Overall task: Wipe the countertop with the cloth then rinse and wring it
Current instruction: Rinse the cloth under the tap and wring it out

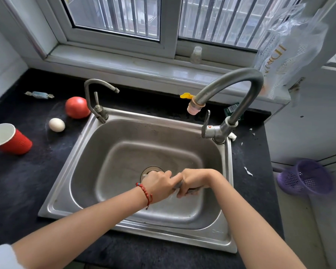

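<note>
Both my hands are low inside the steel sink (81, 171), close together over the basin floor near the drain. My left hand (159, 184), with a red bead bracelet at the wrist, and my right hand (194, 180) are both closed around a small grey cloth (191, 191), which is bunched tight between them and mostly hidden by my fingers. The big curved faucet (246, 88) with a pink nozzle hangs over the sink's far right; no water stream shows. The dark countertop (27, 181) surrounds the sink.
Left of the sink lie a tipped red cup (12, 139), a white egg (56, 124), a tomato (77, 107) and a wrapped candy (39, 94). A small second tap (97, 98) stands at the sink's far left corner. Paper scraps (248, 171) lie right; a purple basket (306, 176) sits beyond the counter edge.
</note>
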`<state>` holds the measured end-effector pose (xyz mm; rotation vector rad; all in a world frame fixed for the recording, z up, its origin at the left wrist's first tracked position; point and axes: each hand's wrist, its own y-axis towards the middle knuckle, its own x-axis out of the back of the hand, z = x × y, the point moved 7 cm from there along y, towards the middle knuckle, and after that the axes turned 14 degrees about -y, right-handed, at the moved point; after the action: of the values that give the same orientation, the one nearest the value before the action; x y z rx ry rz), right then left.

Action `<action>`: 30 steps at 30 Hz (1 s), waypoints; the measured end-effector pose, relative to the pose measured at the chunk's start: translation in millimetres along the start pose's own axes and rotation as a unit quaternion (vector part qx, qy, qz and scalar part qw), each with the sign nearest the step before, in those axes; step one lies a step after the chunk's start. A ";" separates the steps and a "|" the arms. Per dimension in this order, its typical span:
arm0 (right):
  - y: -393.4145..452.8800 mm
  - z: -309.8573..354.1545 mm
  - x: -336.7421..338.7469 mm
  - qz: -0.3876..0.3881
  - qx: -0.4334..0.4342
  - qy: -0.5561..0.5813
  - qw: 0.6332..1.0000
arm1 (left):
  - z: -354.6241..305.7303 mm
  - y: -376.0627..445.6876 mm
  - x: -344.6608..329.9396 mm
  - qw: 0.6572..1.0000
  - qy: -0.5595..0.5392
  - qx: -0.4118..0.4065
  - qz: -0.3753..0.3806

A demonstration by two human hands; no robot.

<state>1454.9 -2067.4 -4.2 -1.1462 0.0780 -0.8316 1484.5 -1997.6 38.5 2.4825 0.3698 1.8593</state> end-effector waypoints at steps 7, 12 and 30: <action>-35.6 6.6 27.9 -0.435 0.049 -0.047 0.898 | 45.5 -24.5 3.5 0.850 -0.397 0.343 -0.037; -58.4 31.0 -10.7 -0.635 0.054 -0.325 0.698 | 28.6 -37.1 -21.4 0.483 -0.721 0.496 0.024; -118.4 74.1 25.9 -0.640 0.199 -0.479 0.567 | 2.7 -19.1 19.5 0.671 -0.641 0.282 0.243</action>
<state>1442.8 -2044.5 135.5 -0.9341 -1.9990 -1.2077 1488.8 -1974.9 53.2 3.6781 0.1894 -0.5489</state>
